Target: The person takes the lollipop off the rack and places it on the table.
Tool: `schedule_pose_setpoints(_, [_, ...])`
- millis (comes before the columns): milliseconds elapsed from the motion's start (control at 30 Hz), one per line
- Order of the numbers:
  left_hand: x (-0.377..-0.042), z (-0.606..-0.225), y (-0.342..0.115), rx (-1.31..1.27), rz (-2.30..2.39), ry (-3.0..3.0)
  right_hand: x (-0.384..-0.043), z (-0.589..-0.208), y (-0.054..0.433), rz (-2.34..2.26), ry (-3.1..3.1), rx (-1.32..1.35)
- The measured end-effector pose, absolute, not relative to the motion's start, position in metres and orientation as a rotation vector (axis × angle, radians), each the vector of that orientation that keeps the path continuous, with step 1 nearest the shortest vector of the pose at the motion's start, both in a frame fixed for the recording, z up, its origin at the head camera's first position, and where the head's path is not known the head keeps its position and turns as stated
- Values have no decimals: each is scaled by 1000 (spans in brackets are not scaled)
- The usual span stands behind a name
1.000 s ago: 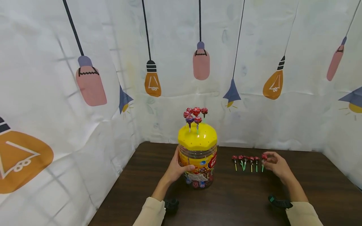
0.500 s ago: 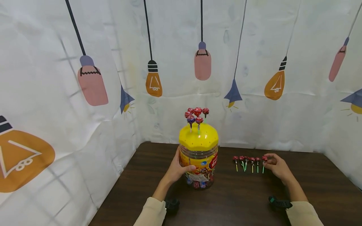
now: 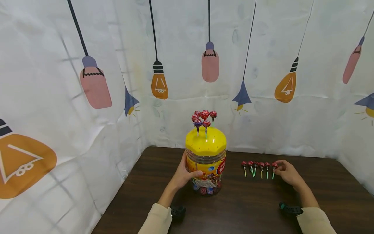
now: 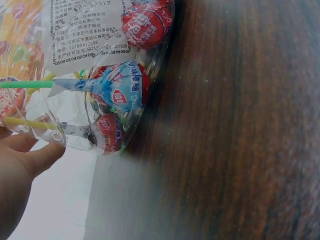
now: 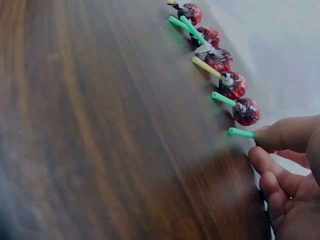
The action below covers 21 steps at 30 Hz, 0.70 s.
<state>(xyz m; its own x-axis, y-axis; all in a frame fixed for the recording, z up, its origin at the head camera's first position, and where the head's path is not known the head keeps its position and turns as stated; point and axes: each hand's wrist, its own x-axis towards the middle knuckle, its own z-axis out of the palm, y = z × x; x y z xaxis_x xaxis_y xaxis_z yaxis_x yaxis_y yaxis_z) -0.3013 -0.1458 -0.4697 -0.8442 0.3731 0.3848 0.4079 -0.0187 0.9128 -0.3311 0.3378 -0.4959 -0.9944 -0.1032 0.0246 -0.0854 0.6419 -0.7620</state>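
Note:
A clear plastic jar (image 3: 205, 167) with a yellow lid (image 3: 205, 144) stands upright on the table, wrapped lollipops showing through its wall. Several more lollipops (image 3: 205, 114) stick up from holes in the lid. My left hand (image 3: 181, 175) grips the jar's left side, thumb across the front label. Through the jar's base, the left wrist view shows a blue-wrapped lollipop (image 4: 122, 87). To the right, my right hand (image 3: 287, 172) pinches the lollipop (image 3: 274, 165) at the right end of a row. Its green stick (image 5: 241, 132) pokes out past the thumb; the fingers mostly hide its candy head.
Several red-wrapped lollipops (image 3: 261, 165) lie side by side on the dark wooden table (image 3: 245, 208), sticks toward me. Behind the table hangs a white cloth (image 3: 181, 123) printed with lamps. Dark bands (image 3: 289, 209) circle both wrists.
The head view has shifted very slightly. Both hands, the jar and the row of lollipops keep their places.

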Motion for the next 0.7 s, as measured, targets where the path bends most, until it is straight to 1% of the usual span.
schedule_pose_setpoints(367, [-300,-470,-147,-868,-2046,-2184,-330,-492,338,-1251,2824,-141])
schedule_pose_setpoints(700, [-301,-469,-146,-888,-2054,-2167,-320,-484,348,-1368,2830,-199])
